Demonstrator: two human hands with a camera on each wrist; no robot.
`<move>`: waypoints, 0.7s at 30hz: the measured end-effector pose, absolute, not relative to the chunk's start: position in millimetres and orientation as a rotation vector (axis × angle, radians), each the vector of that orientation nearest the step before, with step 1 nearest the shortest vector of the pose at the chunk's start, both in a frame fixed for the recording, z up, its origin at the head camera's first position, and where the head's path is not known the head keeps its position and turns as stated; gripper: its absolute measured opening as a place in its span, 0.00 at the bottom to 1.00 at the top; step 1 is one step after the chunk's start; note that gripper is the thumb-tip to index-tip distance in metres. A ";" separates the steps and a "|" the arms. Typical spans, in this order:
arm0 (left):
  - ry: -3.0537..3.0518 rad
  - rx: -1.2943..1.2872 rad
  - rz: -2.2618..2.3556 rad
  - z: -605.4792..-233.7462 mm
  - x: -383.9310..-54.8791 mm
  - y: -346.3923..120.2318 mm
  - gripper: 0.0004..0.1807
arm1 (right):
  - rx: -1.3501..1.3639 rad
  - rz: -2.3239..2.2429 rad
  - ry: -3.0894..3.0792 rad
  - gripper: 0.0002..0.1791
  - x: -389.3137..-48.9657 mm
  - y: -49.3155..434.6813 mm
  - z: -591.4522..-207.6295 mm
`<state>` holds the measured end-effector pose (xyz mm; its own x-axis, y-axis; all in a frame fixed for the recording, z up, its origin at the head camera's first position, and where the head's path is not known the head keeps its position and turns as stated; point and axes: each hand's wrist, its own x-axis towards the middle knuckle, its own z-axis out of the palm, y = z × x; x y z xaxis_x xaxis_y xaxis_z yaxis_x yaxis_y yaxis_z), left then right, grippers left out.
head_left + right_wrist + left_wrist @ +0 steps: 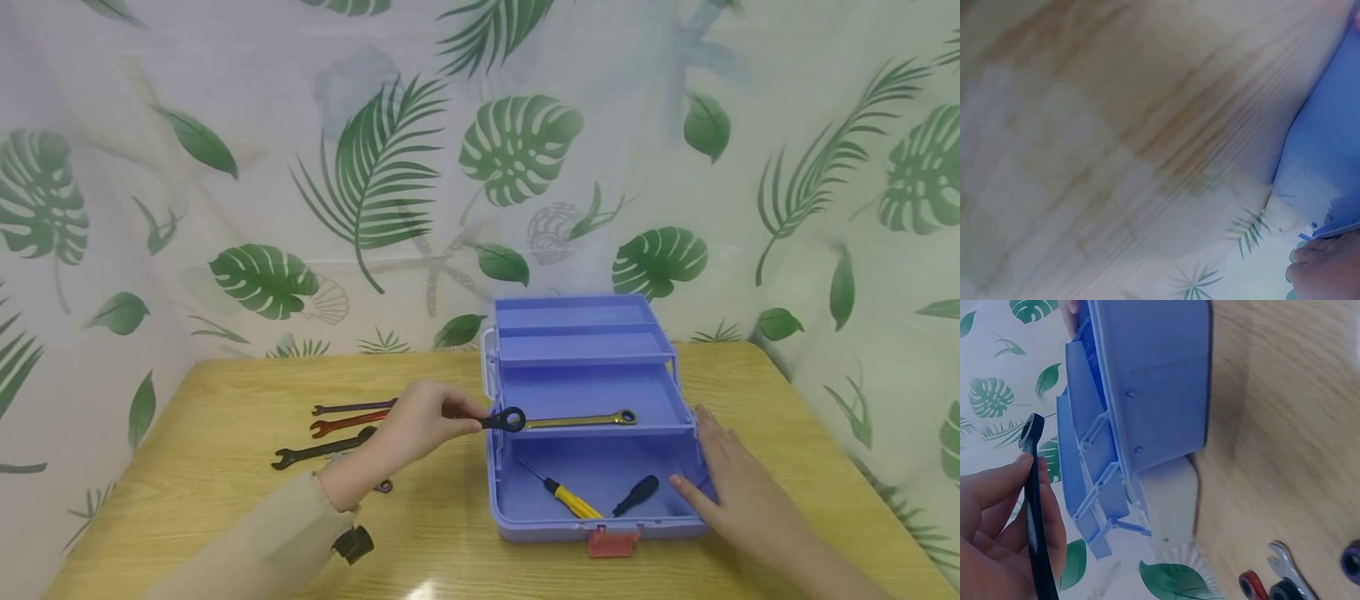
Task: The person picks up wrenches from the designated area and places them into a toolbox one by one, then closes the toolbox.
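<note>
In the head view my left hand [416,425] pinches a black ratchet wrench [507,419] between thumb and fingers. Its ring end points right, over the left edge of the blue toolbox [532,531]; the shaft [1034,519] shows along the hand in the left wrist view. A gold wrench [577,422] lies in the lower tray, close behind that ring. On the toolbox floor are a yellow-and-black screwdriver [573,500] and a black-handled screwdriver [637,493]. My right hand [750,500] rests against the toolbox's right side, fingers extended, thumb over the rim.
Left on the wooden table [225,417] lie a purple wrench [348,408], a red wrench [341,425] and a black wrench [318,452]; my left arm partly hides others. The toolbox stands unfolded with raised trays [577,317], its pink latch [612,544] hanging in front. A leaf-patterned curtain [600,167] stands behind.
</note>
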<state>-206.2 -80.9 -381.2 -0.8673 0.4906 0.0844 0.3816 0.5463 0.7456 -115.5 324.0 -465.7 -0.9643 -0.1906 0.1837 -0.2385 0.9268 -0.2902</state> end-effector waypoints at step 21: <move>2.602 0.883 1.206 -351.4 -233.5 -16.0 0.07 | 0.261 0.493 -3.012 0.55 -117.7 322.7 -465.7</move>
<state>-233.5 -16.0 -351.4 -0.8176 0.5645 0.1134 0.4513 0.5061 0.7350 -117.7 322.7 -465.7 -0.9825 -0.1549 0.1039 -0.1799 0.9338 -0.3094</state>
